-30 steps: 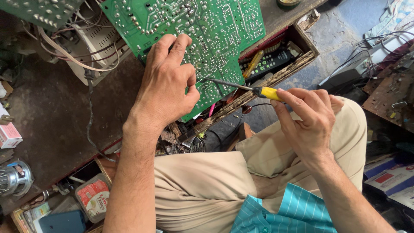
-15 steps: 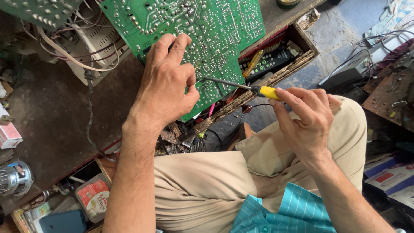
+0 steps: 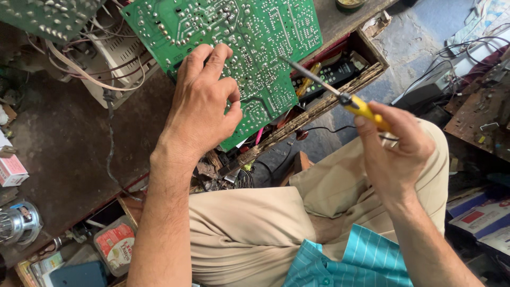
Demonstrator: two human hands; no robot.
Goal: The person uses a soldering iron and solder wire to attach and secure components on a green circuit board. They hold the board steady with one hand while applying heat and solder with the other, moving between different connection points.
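The left hand [image 3: 204, 106] lies flat on the solder side of the green board [image 3: 239, 53], fingers curled over it, the thumb pinched towards the forefinger near the board's lower edge; it presses and steadies the board and does not lift it. The board rests tilted on the dark surface [image 3: 64, 149], its lower corner jutting over an open wooden drawer [image 3: 340, 90] of odds and ends. The right hand [image 3: 398, 149] is closed in a pen grip round the yellow handle of a soldering iron [image 3: 340, 95], and the metal tip hangs in the air just off the board's right edge, not touching any joint. Judging by this, the work on the board is in mid-course: the board is placed and held, the iron is in hand, but no joint is being heated at this moment, and I cannot tell which joints are done. A second board [image 3: 48, 16] and a tangle of wires [image 3: 95, 69] lie at the upper left. The person sits with tan trousers [image 3: 255, 234] below the hands.
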